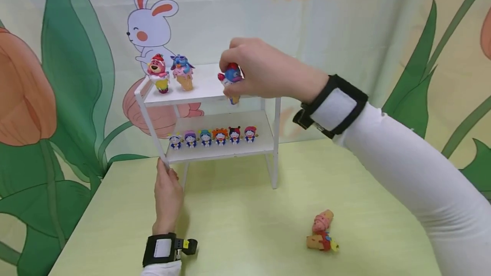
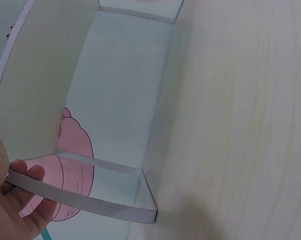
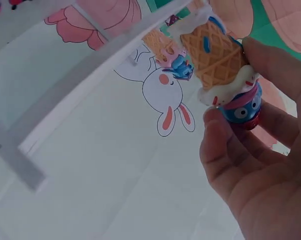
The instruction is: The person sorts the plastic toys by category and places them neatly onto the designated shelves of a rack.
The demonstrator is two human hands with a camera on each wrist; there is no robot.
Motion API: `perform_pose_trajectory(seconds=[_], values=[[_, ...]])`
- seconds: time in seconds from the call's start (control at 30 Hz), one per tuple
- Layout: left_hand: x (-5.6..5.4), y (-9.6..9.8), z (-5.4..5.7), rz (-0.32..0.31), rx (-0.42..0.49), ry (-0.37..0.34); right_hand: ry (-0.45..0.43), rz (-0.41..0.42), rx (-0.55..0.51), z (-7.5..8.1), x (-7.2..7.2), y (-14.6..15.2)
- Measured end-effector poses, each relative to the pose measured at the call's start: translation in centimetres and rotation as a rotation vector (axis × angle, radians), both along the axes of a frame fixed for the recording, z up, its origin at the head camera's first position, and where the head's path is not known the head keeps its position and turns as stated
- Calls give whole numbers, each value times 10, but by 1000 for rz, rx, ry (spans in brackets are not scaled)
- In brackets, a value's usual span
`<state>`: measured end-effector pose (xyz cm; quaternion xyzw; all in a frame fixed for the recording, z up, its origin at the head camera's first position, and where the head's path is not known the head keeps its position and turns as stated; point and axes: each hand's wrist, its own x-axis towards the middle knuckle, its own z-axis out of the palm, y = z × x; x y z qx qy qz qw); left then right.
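My right hand [image 1: 264,69] pinches an ice-cream-cone figurine [image 3: 214,59] between thumb and fingers, over the front edge of the white two-tier shelf [image 1: 207,98]. The figurine has a waffle cone, white icing and a blue head with a red top. My left hand [image 1: 168,199] grips the shelf's front left leg [image 2: 85,201], low down, with fingers curled round it. To the left on the top board stand a pink bear cone figurine [image 1: 158,73] and a blue-eared cone figurine [image 1: 183,72], side by side.
Several small blue-and-white figurines [image 1: 205,138] with coloured hats line the lower board. Two more cone figurines, one pink [image 1: 322,221] and one red and yellow [image 1: 321,242], lie on the pale green table [image 1: 245,225]. Behind the shelf hangs a printed curtain [image 1: 345,24].
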<state>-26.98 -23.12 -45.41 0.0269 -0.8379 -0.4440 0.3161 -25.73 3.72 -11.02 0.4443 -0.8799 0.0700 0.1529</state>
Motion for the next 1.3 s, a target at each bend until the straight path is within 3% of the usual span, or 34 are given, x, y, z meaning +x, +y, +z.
perform_pose_trajectory(seconds=[0.3,0.7,0.87,1.3], values=[[0,-1,2,-5,-16,21,7,-170,20,20,-26,-55],[2,-4,2,10,-27,25,-59,-361,15,13,-48,-83],[2,-4,1,-9,-8,18,-93,-391,3,7,-57,-89],[4,-5,3,-19,-6,10,-51,-383,3,-3,-69,-99]])
